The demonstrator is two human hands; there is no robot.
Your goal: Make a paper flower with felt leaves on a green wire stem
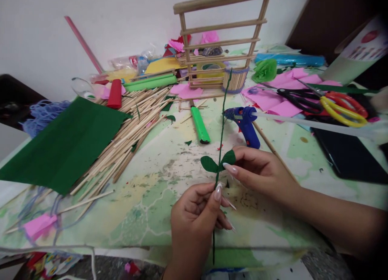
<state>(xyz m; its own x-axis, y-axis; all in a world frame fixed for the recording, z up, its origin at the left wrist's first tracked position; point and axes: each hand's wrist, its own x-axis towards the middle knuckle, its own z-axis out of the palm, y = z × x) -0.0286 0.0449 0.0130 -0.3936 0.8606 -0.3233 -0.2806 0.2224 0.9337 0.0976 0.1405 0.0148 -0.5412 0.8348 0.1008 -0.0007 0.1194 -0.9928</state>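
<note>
My left hand (197, 227) pinches a thin green-wrapped stem (223, 122) between thumb and fingers, holding it nearly upright above the table. Two dark green paper leaves (209, 164) stick out from the stem on either side, just above that grip. My right hand (263, 170) is closed at the right-hand leaf (228, 158), its thumb and a finger on the leaf near the stem. Behind the stem, a blue hot glue gun (245, 124) rests on the table with a glue stick in its back. A green-handled cutter (199, 124) lies left of it.
Wooden sticks (130, 134) and a dark green paper sheet (66, 146) spread over the left side. A wooden stick frame (221, 41) stands at the back with a small stick pot (235, 81). Scissors (342, 110), pink paper (291, 90) and a black tablet-like slab (353, 154) lie right.
</note>
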